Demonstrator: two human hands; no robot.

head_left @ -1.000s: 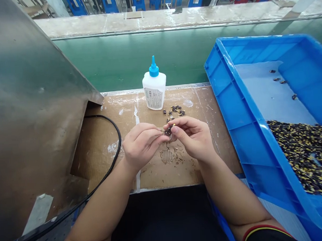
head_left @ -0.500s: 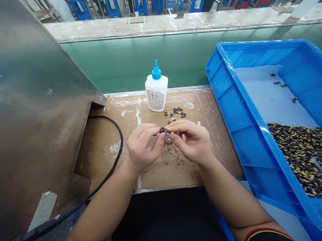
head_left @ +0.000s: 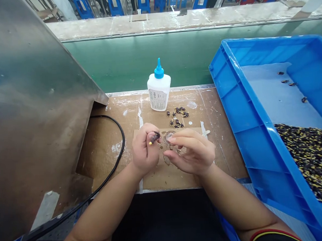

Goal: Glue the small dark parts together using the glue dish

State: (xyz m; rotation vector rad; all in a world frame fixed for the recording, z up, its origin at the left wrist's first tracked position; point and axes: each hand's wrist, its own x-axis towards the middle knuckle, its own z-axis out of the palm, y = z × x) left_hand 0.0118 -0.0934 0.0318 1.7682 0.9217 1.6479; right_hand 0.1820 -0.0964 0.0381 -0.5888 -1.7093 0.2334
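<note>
A small dark part with a yellow tip (head_left: 153, 138) is pinched between the thumb and fingers of my left hand (head_left: 145, 147). To its right, my right hand (head_left: 193, 149) has its thumb and fingers apart, with nothing seen between them. Beneath and between the hands, a round clear piece (head_left: 169, 135) shows near my right fingertips; whether they touch it cannot be made out. Several small dark and yellow parts (head_left: 177, 123) lie on the cardboard (head_left: 166, 179) beyond my hands. A white bottle with a blue nozzle (head_left: 159, 93) stands upright behind them.
A large blue bin (head_left: 236, 103) on the right holds a heap of black and yellow parts (head_left: 306, 153). At left stands a metal housing (head_left: 43, 104), with a black cable (head_left: 123, 136) curving beside it. A green belt (head_left: 121, 62) runs across behind the cardboard.
My hands have moved apart. The dark part is now in my left hand alone, its yellow tip turned toward me, and my right thumb and fingers have opened.
</note>
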